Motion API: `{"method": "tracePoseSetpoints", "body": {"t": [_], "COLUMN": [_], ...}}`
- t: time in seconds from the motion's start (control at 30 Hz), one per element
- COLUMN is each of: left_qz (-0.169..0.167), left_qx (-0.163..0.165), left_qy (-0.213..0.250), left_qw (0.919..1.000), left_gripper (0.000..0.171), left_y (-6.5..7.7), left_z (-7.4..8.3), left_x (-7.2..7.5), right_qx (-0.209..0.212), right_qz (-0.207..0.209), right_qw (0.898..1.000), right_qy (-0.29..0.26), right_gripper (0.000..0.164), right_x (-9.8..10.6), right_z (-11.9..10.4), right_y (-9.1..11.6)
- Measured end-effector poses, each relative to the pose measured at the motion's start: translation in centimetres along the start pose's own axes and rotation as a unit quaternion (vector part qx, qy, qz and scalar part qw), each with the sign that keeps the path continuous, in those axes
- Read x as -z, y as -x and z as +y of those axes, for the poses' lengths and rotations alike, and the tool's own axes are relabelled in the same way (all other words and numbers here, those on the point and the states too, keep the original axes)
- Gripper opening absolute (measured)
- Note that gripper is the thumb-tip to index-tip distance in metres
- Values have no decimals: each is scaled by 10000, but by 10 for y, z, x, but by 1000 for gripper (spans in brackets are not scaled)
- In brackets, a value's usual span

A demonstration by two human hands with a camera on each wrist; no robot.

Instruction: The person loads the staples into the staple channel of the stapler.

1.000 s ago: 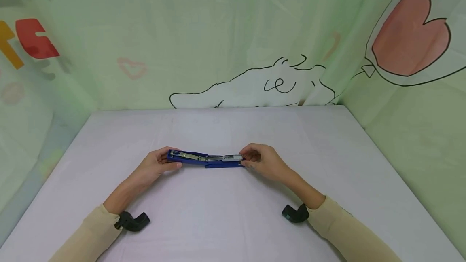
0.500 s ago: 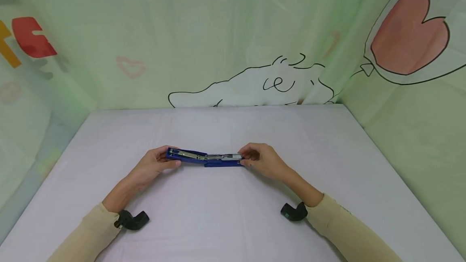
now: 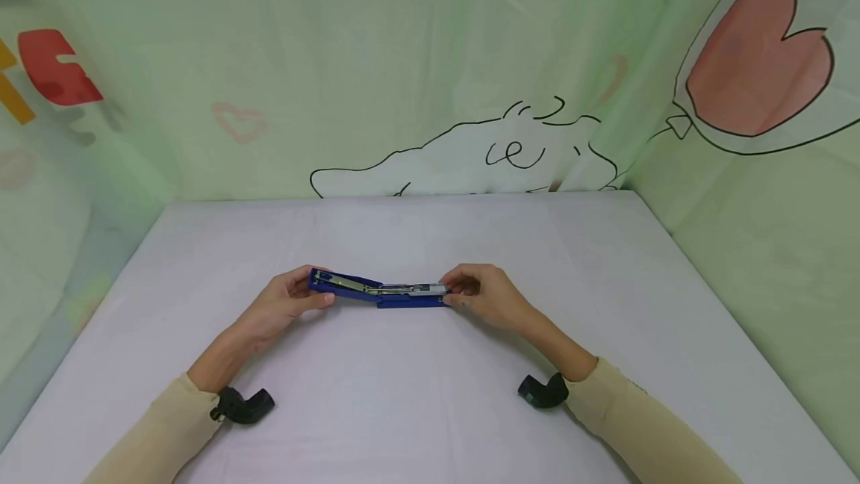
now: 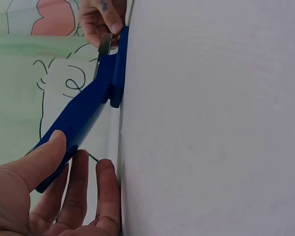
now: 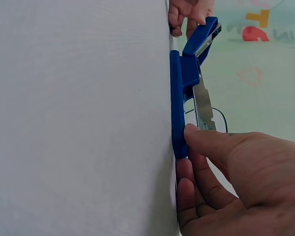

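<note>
A blue stapler [image 3: 411,302] lies in the middle of the table, swung wide open. Its base is on the right, and its top cover [image 4: 81,115] is folded back to the left and tilted up off the cloth. The silver metal magazine [image 5: 203,104] shows above the base. My left hand [image 3: 282,303] grips the far end of the cover, thumb in front and fingers behind. At the other end, my right hand [image 3: 489,297] pinches the stapler's right end, its thumb at the base beside the magazine tip. Part of that end is hidden behind my fingers.
A white cloth covers the table [image 3: 430,394]. Behind it hangs a pale green curtain [image 3: 403,58] with printed drawings. A black wrist device [image 3: 245,406] sits at the left sleeve, and another black device [image 3: 543,392] at the right sleeve.
My left hand has raised the cover end of the stapler slightly. The right hand keeps its place at the base end.
</note>
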State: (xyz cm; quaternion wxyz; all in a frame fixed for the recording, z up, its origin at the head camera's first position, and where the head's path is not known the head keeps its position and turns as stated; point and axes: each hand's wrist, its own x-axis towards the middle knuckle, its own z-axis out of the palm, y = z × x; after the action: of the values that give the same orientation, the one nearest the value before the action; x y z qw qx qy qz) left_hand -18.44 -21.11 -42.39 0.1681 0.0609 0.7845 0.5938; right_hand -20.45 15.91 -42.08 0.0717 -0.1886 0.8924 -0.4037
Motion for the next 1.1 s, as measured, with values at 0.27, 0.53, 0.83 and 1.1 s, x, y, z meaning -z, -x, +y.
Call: {"method": "tracePoseSetpoints", "body": {"t": [0.27,0.53,0.83,1.1], "left_qz": [-2,22,72,111], "left_qx": [-85,-155,-243,-357], "left_qy": [36,28,56,181], "left_qw": [10000,9999,9997,9991], "left_gripper": [56,52,47,42], "left_y": [0,1,0,-1], "left_z": [1,3,7,11], "left_x": [-1,-2,-5,-8], "right_qx": [15,-9,3,43], "right_qz": [-12,-27,4,-34], "right_qw": [10000,10000,10000,10000], "right_qy": [-35,-68,-87,-49], "right_gripper": [23,24,22,22], "right_x": [1,1,1,0], "right_z": [0,0,-1,0], "right_y": [0,-1,-2,-3]}}
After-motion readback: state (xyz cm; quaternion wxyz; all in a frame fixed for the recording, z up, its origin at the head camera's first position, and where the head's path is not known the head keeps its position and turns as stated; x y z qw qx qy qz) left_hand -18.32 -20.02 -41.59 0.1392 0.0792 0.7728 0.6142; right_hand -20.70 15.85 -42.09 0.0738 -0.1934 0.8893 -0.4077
